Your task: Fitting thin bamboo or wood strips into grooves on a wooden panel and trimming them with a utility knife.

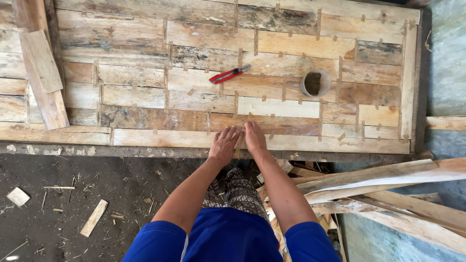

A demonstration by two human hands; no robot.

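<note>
Head view: tape roll [315, 83] hollow, empty.

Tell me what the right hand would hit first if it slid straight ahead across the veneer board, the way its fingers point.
Probably nothing solid: the right hand points up the taped veneer board, between the red utility knife and the tape roll. Only flat tape strips lie ahead.

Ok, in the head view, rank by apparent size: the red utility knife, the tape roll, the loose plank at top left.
1. Loose plank, clearly largest.
2. Red utility knife and tape roll: the knife looks longer, the roll wider, so too close to rank.
</note>
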